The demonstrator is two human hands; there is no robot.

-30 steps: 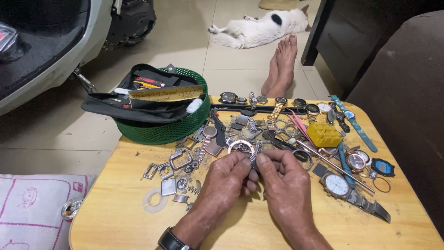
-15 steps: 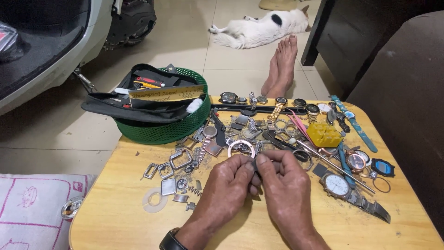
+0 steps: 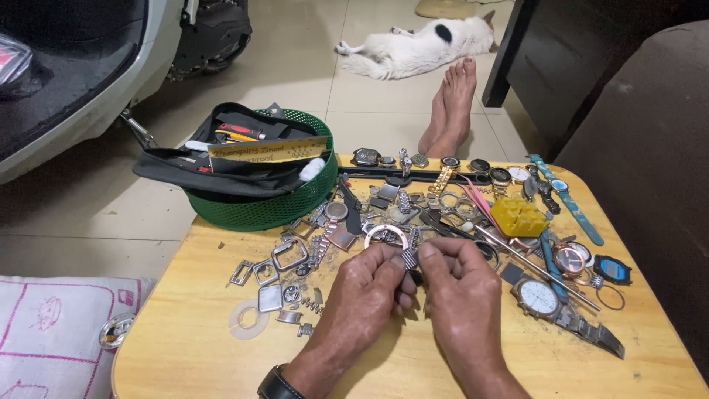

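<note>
Both hands meet over the middle of the table (image 3: 185, 347), pinched on one small part. Left hand (image 3: 362, 295) holds a silver watch case ring (image 3: 385, 235) with a short ribbed bracelet stub (image 3: 408, 258); its fingers are closed narrow around it. Right hand (image 3: 461, 295) grips the stub's other side with thumb and forefinger, also tight.

Change over the last second: barely any. Ring stays at the same spot just above the knuckles, hands hold station, maybe a slight roll of the fingers. Reads as fine work at the ring-to-stub joint, still in progress.

Around: loose bezels and links (image 3: 288, 255) left of the hands, yellow block (image 3: 519, 216) and wristwatch (image 3: 539, 298) right, green basket (image 3: 258, 210) behind.
</note>
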